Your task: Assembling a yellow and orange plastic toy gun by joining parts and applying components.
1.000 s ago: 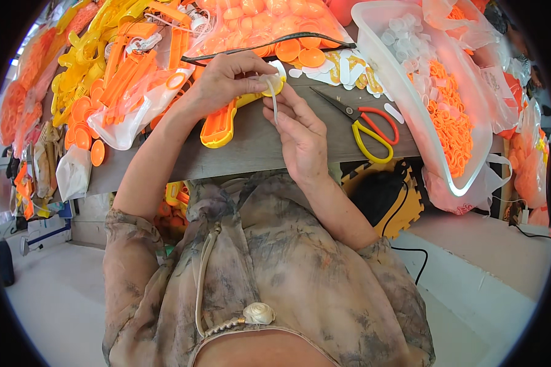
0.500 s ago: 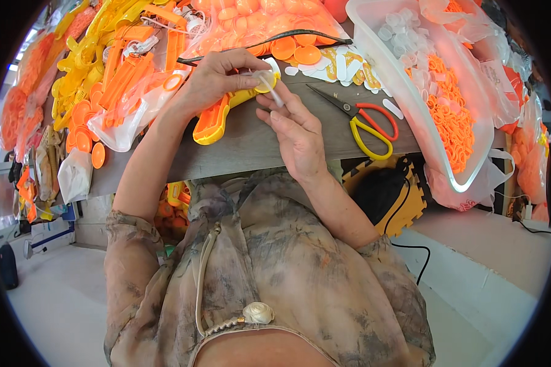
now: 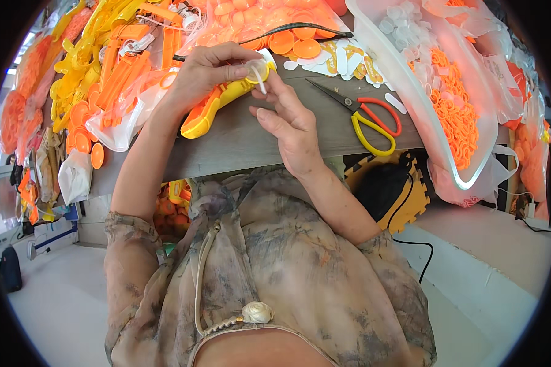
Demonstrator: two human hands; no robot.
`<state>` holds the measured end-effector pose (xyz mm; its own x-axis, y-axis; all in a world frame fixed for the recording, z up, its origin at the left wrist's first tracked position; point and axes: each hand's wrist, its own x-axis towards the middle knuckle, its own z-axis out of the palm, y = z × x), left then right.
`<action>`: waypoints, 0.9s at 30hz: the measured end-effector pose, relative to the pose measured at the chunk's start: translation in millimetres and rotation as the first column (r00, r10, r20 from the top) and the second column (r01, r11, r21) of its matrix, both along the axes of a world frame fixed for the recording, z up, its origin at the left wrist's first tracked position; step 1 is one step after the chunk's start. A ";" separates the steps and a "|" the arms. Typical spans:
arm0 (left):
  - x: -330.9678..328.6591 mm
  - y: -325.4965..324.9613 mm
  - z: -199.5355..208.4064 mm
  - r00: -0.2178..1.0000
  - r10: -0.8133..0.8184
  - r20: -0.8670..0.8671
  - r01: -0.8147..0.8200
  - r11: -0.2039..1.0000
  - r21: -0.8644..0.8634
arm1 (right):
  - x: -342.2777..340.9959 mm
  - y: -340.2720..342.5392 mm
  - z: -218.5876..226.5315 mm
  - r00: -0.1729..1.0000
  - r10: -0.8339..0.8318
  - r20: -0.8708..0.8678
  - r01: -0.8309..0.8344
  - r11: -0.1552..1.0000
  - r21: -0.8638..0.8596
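Note:
My left hand (image 3: 211,73) is closed, pinching a clear round plastic cap (image 3: 258,71) with a thin white stem between thumb and fingers. The cap sits against the upper end of a yellow and orange plastic toy part (image 3: 217,101), which slants over the table edge below that hand. My right hand (image 3: 295,125) has its fingers stretched up beside the cap, fingertips by its stem and the yellow end. Its thumb stands apart from the fingers. Whether those fingertips press on the part is hard to see.
Scissors (image 3: 364,116) with red and yellow handles lie open on the grey table (image 3: 183,159). A white tub (image 3: 404,92) of orange rings and clear caps stands at right. Orange discs (image 3: 82,116), yellow parts (image 3: 79,61), a bag of orange pieces (image 3: 251,12) and labels (image 3: 349,61) surround the hands.
The yellow and orange part has shifted left and tipped flatter. The clear cap has moved slightly left and up with my left hand, and my right thumb has drawn away from its fingers.

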<state>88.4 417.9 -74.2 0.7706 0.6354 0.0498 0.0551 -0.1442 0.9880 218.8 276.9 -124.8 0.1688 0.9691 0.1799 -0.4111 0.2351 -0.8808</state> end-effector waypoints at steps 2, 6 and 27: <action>-1.5 1.6 -0.8 1.000 0.004 0.005 -0.004 1.000 -0.029 | -1.2 1.4 0.7 1.000 -0.006 0.022 0.006 1.000 0.015; -1.6 0.9 1.6 1.000 0.029 -0.010 -0.029 0.997 -0.065 | -3.1 1.9 4.9 0.997 -0.030 0.077 0.028 0.999 0.025; 2.1 -1.9 -0.9 0.999 -0.021 -0.048 0.031 0.974 0.225 | -1.8 2.2 1.2 0.999 -0.021 0.040 0.022 1.000 -0.019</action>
